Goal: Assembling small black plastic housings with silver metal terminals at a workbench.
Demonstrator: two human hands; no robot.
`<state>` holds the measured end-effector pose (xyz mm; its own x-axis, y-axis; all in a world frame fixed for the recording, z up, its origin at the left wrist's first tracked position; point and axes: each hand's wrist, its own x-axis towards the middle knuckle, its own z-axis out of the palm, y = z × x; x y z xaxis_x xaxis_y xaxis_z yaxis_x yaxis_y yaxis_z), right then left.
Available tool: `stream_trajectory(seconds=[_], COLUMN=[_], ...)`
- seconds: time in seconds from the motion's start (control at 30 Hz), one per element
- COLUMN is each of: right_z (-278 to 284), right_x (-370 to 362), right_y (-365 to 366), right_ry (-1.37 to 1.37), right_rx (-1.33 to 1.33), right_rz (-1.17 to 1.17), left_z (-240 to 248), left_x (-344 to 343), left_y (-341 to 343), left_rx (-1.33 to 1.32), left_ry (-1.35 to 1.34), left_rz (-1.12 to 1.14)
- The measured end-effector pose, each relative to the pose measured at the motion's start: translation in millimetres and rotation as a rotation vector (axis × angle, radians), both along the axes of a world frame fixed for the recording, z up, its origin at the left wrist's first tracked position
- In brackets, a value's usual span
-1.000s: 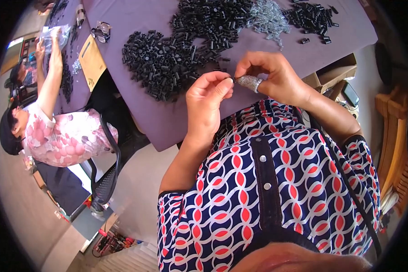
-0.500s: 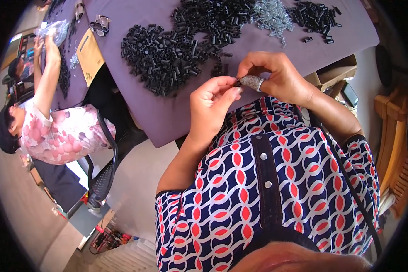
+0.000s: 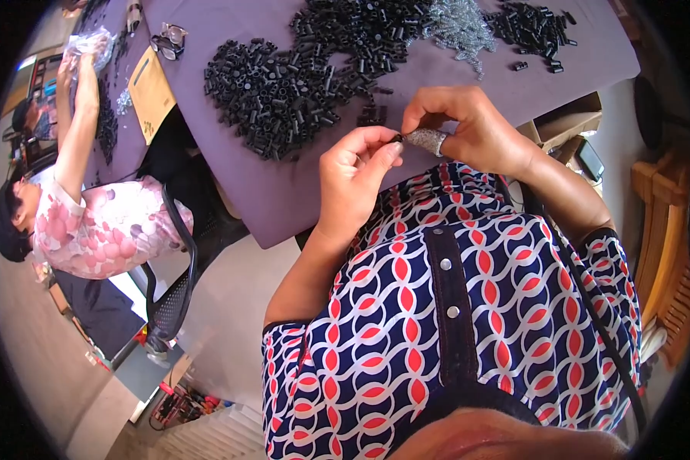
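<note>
Over the near edge of the table, my left hand point(image 3: 353, 176) pinches a small black plastic piece point(image 3: 396, 139) between thumb and fingertips. Close against it on the right, my right hand point(image 3: 475, 134) is closed with its fingertips together. A greyish, speckled wrap point(image 3: 426, 140) covers one of its digits. Whatever sits between the right fingertips is too small to make out. Just beyond my hands lies a heap of short black tubular parts point(image 3: 272, 100), joined to a second black heap point(image 3: 353, 38). Beside that is a pile of clear, shiny small parts point(image 3: 460, 31).
More black parts point(image 3: 529, 34) lie far right on the purple tablecloth point(image 3: 268, 203). Glasses point(image 3: 169, 42) and a brown envelope point(image 3: 152, 88) are on the left. A seated co-worker point(image 3: 107, 230) handles a clear plastic bag point(image 3: 90, 47). A cardboard box point(image 3: 567, 126) and a wooden chair point(image 3: 659, 238) stand right.
My left hand has shifted slightly left, drawing its fingertips a little away from the right ones. The black piece shows more plainly. The co-worker's hands have moved slightly at the bag.
</note>
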<state>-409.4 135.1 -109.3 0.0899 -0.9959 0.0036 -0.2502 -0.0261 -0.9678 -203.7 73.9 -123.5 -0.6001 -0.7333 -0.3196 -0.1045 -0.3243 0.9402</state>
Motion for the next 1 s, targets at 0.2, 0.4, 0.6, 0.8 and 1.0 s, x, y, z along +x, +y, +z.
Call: stream_trajectory(seconds=[0.2,0.4,0.6,0.8,1.0], right_z=[-3.3,-9.3,-15.5,-4.6,-21.3], right_x=[-0.6,-4.9,4.1,8.3,-4.6], right_y=[1.7,-2.1,-1.1,-3.9,-49.6], right_ry=[-0.155,-0.222,-0.254,-0.063,0.517], right_rx=[0.132,0.199,0.092,-0.04,-0.28], right_rz=[0.01,0.066,0.032,0.109,-0.03], left_z=[0.9,-1.2,-3.2,-9.8,-8.9], left_x=[-0.3,1.9,2.6,12.8,15.5], left_y=[3.1,3.6,-1.1,-8.4,-14.9], left_rx=[-0.048,-0.018,0.13,0.335,0.195], left_ry=[-0.011,-0.025,0.047,0.175,0.09], left_rz=[-0.037,-0.067,-0.005,0.151,0.075])
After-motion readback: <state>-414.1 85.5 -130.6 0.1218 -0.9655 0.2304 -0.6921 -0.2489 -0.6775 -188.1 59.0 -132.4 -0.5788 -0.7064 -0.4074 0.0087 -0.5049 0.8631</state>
